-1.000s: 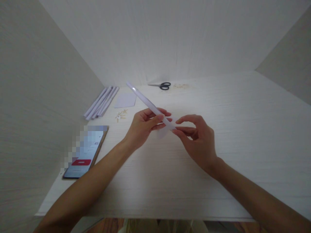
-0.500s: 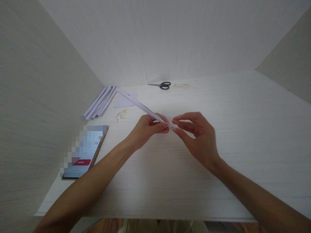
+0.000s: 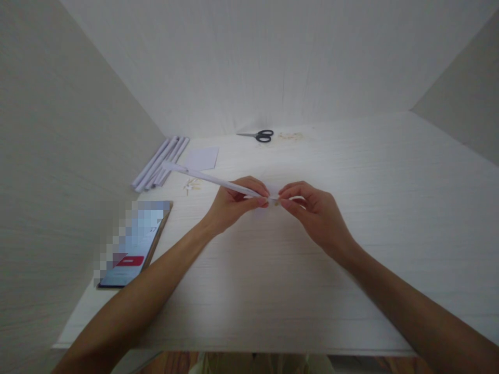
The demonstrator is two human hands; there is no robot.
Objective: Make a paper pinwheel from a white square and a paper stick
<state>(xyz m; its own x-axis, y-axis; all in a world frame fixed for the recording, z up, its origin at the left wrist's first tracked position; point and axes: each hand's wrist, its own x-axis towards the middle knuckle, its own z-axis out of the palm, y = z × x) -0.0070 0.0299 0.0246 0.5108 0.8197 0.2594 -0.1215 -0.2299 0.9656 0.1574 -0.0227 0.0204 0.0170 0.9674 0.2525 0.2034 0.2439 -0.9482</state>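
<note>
From the head camera, the left hand (image 3: 234,203) and the right hand (image 3: 312,215) meet over the middle of the white table (image 3: 351,270), both pinching one end of a thin rolled paper tube (image 3: 210,179) — thumb and fingertips of each hand closed on it, the two hands almost touching. The tube slants away to the left, its far end near a bundle of paper rolls (image 3: 159,162) by the left wall. A flat paper sheet (image 3: 201,158) and small wooden bits (image 3: 191,185) lie just beyond the hands, scissors (image 3: 259,135) rest at the back wall, and a phone (image 3: 132,244) lies at the left — well apart from the hands.

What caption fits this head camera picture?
Both hands, left and right, pinch a rolled paper stick above the table.
</note>
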